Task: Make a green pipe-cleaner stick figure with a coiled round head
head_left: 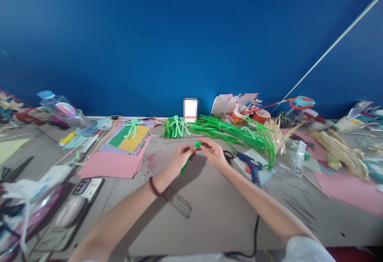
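Over the middle of the table, my left hand (183,156) pinches a green pipe cleaner (198,144) that is coiled into a small knob at its top. Its straight tail hangs down below the left palm. On the knob's right side, the fingers of my right hand (213,153) close on the same piece. Just behind the hands stand light and dark green pipe-cleaner figures (176,125). A long bundle of loose green pipe cleaners (233,130) stretches off to the right.
Right of my hands lie black-handled scissors (229,156) and a blue glue gun (251,165) with its cord. A clear ruler (178,203) sits beneath my left wrist. Pink paper (112,164), a phone (92,186) and a bottle (64,108) are at left. The blue wall (191,42) rises behind.
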